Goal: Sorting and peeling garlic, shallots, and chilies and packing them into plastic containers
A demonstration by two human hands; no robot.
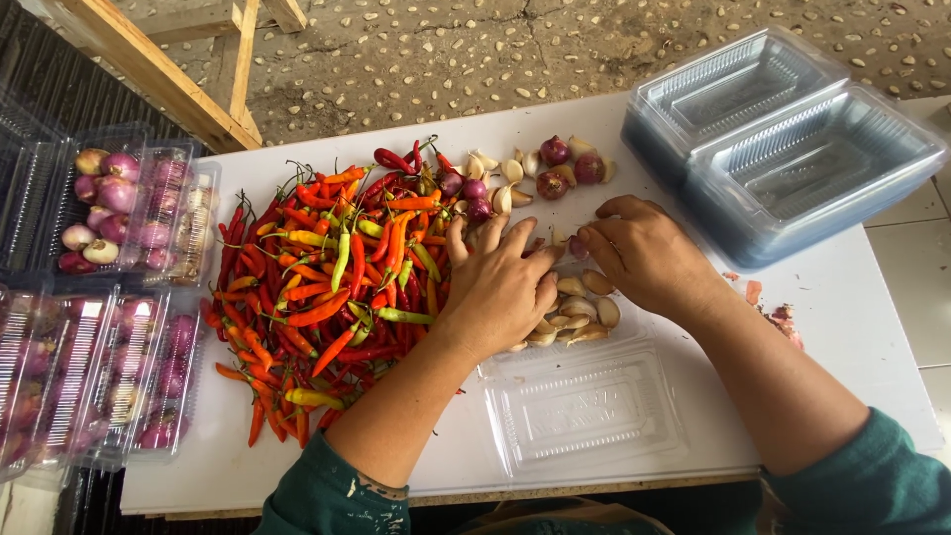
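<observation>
My left hand (pixel 500 287) lies palm down at the right edge of a big heap of red, orange and green chilies (pixel 327 287), its fingers spread and reaching over garlic cloves (pixel 580 312) that sit in an open clear plastic container (pixel 584 406). Close beside it, my right hand (pixel 644 253) curls its fingertips around a small shallot or clove just above those cloves; what it pinches is mostly hidden. More shallots (pixel 555 168) and garlic cloves (pixel 510 173) lie loose behind both hands on the white table (pixel 852 297).
Two stacks of empty clear plastic containers (pixel 783 139) stand at the back right. Filled, closed containers of shallots and garlic (pixel 129 213) are piled at the left, off the table's edge. Bits of peel (pixel 778 317) lie at the right. A wooden frame (pixel 168 69) stands behind.
</observation>
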